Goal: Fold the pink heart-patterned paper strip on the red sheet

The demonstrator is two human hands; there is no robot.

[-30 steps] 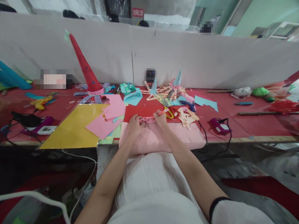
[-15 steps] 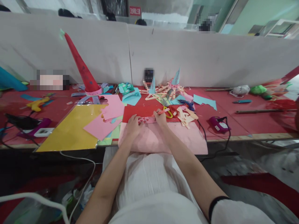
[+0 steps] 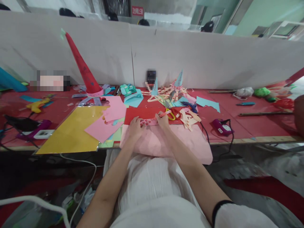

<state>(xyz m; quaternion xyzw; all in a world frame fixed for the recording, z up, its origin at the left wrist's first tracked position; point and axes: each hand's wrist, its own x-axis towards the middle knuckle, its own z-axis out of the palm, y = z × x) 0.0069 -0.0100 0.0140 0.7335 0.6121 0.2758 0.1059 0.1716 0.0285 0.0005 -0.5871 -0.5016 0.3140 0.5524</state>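
My left hand (image 3: 135, 126) presses its fingertips on the left end of a pink ruler (image 3: 149, 122) with a red pattern. That ruler lies flat across the top edge of a pink sheet (image 3: 166, 142), where the sheet meets a red sheet (image 3: 142, 112). In my closed right hand (image 3: 163, 121) is a pink pen (image 3: 165, 113), slanting up to the right just beyond the ruler; its tip is hidden by my fingers. Yellow-handled scissors (image 3: 171, 115) rest close to the right of this hand. The pink sheet's lower part hangs over the table edge.
A yellow sheet (image 3: 73, 129) and pink offcuts (image 3: 104, 129) lie on the left. A tall red cone (image 3: 83, 63) stands behind them. Pale cut strips (image 3: 188, 118), a blue glue gun (image 3: 191, 106) and a purple box (image 3: 222, 126) with a cord are on the right.
The pink sheet's lower right corner has sagged further down. A brown rounded shape has come further into view at the right edge. Both hands hold nearly the same place.
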